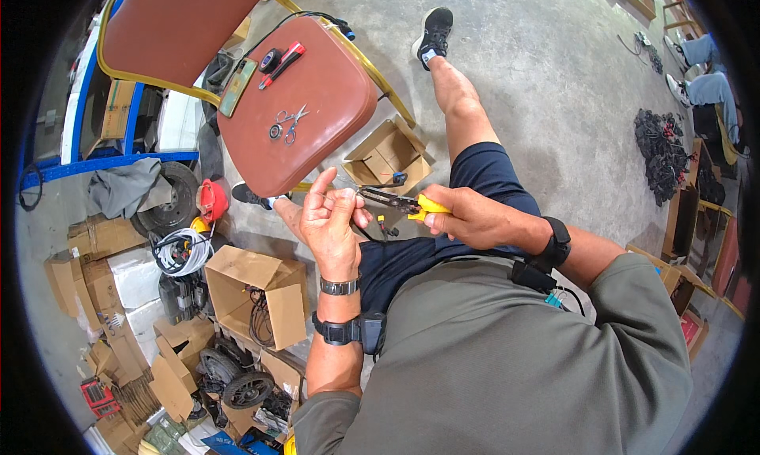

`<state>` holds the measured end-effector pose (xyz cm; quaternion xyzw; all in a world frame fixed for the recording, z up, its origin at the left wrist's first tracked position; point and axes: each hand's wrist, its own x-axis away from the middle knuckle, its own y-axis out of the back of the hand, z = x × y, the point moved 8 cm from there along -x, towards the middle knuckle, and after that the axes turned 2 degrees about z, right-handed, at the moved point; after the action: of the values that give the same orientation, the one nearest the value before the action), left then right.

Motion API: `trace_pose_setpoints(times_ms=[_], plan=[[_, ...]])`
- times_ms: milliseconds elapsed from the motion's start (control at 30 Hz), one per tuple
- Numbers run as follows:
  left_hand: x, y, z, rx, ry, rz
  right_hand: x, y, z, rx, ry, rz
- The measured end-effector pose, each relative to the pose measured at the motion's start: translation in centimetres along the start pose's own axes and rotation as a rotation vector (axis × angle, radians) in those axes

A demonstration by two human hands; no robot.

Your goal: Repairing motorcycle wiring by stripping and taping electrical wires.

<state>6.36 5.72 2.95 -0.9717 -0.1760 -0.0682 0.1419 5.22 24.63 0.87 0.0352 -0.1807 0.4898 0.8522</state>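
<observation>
My right hand (473, 218) is wrapped round the yellow handles of a wire stripper (388, 199) with dark metal jaws. Its jaws point left and reach the fingertips of my left hand (331, 221). There the thumb and a finger pinch the end of a thin cable, while the other fingers are raised. Below that hand a black cable (364, 233) hangs over my lap; its end between the fingers is too small to make out. A yellow connector (381, 218) with short black leads shows just under the tool.
Before me stands a chair with a red-brown seat (317, 91), holding scissors (293, 124), tape rolls (271, 60), a red cutter knife (283, 65) and a phone (237, 87). An open carton (388, 154) lies beside it. Boxes (257, 293) and wheels (248, 389) crowd the left; a person sits far right.
</observation>
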Motion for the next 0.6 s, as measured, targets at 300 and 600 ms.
trace_pose_setpoints(times_ms=[300, 600], plan=[[0.1, 0.2, 0.0, -0.068, 0.021, -0.129, 0.5, -0.5, 3.3, 0.936, 0.42, -0.341], [0.2, 1.5, 1.2, 0.025, 0.023, -0.152, 0.2, 0.0, -0.6, 0.366, 0.226, -0.122]])
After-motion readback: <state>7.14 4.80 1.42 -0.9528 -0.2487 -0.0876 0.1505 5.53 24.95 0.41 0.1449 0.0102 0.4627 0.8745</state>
